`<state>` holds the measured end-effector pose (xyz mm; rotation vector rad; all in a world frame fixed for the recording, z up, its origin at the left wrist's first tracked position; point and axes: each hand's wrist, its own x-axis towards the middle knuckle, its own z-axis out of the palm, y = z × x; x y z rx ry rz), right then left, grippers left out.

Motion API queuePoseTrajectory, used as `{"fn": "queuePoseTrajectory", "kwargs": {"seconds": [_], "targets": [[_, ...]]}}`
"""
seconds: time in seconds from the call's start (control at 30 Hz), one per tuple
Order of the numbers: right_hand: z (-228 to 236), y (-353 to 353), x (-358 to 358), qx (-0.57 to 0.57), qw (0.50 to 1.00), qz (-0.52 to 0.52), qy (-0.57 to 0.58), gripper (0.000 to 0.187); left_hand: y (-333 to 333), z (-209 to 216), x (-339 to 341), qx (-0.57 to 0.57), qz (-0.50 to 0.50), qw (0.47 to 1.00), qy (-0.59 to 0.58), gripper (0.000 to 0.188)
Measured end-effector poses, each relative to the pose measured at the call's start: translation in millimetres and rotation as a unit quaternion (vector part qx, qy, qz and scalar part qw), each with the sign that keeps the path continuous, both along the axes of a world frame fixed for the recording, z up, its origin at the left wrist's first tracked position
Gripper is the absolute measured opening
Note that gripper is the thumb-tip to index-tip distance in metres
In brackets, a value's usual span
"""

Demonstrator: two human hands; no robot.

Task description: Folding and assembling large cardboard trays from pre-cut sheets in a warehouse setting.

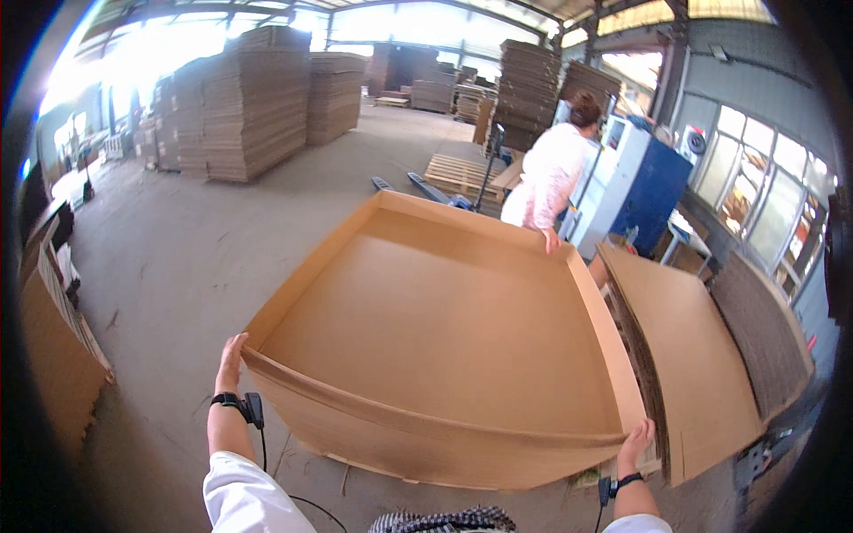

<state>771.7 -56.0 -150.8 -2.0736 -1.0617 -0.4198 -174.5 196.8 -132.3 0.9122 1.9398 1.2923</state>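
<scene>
A wide, shallow open-topped cardboard box (462, 324) fills the middle of the view, its four low walls standing up. At the near left corner my left hand (231, 351) grips the wall, fingers closed over the edge. My right hand (637, 440) does the same at the near right corner. Across the box, a co-worker in a light top (553, 173) faces away, one hand (552, 241) at the far right corner. Whether that hand grips the box or only touches it is unclear. The box's underside is hidden.
To the right lies a stack of flat cardboard sheets (689, 346), beside a blue and white machine (626, 182). A pallet jack (435, 189) and a wooden pallet (464, 174) stand beyond the box. Tall cardboard stacks (253, 107) rise at the back left; more sheets (58, 342) lean at the left edge.
</scene>
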Motion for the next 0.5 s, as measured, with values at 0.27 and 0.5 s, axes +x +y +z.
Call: {"fn": "queuePoseTrajectory", "kwargs": {"seconds": [0.27,0.5], "targets": [[-74,-11,101,0.084,0.900,-0.116,0.411,0.076,9,-2,30,0.073,-0.019,0.976,-0.206,0.072],[-47,10,5,0.277,0.741,0.239,0.563,0.085,-3,-51,-32,0.061,-0.050,0.961,-0.266,0.075]]}}
